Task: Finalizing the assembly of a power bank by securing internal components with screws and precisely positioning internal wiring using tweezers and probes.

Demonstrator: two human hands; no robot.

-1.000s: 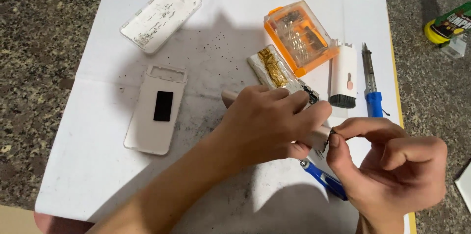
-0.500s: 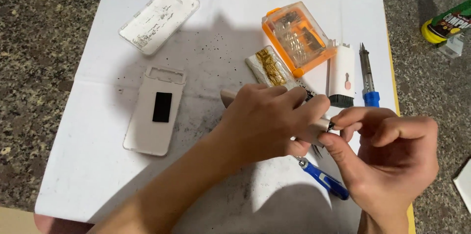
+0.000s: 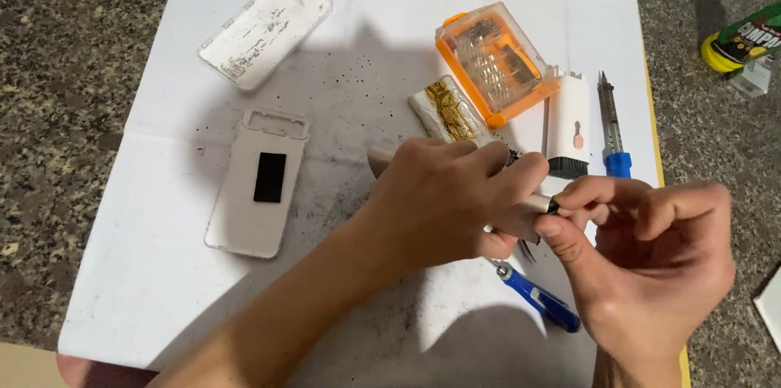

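Note:
My left hand [image 3: 455, 201] is wrapped over a slim beige device body [image 3: 521, 221] and holds it just above the paper; its far end [image 3: 379, 162] sticks out behind my knuckles. My right hand [image 3: 651, 266] meets it from the right. Its thumb and forefinger pinch a small dark part [image 3: 553, 207] at the near end of that body. What the dark part is cannot be made out.
A white paper sheet [image 3: 146, 274] covers a speckled stone top. On it lie a beige cover with a black patch [image 3: 259, 183], a clear white shell [image 3: 264, 28], an orange bit box [image 3: 496, 63], a white block with gold foil [image 3: 446, 110], a white brush tool [image 3: 567, 124], a blue-collared pointed tool [image 3: 610, 132] and a blue-handled tool [image 3: 537, 300]. A green-and-yellow item [image 3: 740, 38] lies off the sheet.
My right fingers have tightened around the small dark part at the end of the beige body. My left hand has kept its grip and barely moved.

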